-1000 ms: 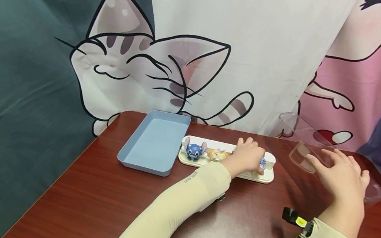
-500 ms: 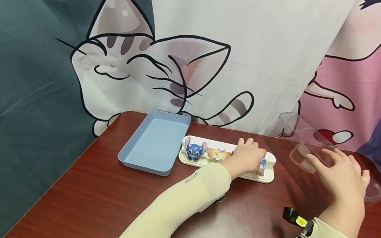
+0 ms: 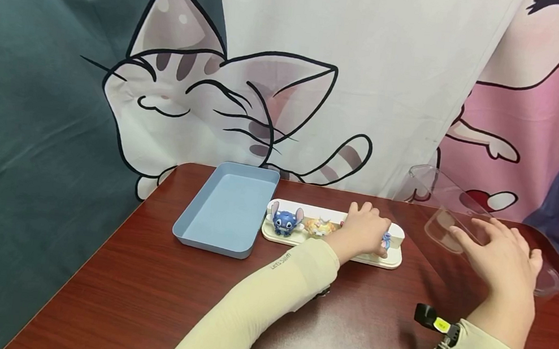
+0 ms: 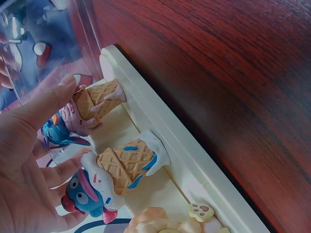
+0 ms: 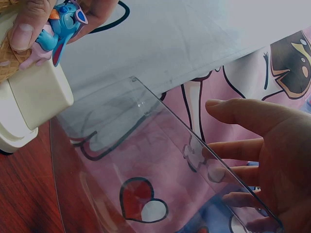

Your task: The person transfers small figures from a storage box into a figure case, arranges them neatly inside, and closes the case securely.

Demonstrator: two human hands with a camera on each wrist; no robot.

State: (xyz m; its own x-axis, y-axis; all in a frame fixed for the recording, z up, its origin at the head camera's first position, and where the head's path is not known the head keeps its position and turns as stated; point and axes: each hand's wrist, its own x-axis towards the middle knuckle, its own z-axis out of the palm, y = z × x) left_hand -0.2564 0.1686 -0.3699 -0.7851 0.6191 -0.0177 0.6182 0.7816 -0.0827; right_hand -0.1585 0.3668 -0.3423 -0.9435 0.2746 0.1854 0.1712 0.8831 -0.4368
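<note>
In the head view, my left hand reaches over the right part of a cream display stand. My left thumb presses on the waffle cone of a small blue ice-cream figurine at the stand's end, with fingers behind it, pinching it. Beside it sits a cone figurine with a blue, wide-eyed head. Further left are a yellow figurine and a blue big-eared figurine. My right hand is spread at the clear plastic cover, thumb apart from it; whether the fingers touch it is unclear.
A blue-grey tray stands left of the display stand. Everything rests on a red-brown wooden table. A curtain printed with cartoon cats hangs behind the far edge.
</note>
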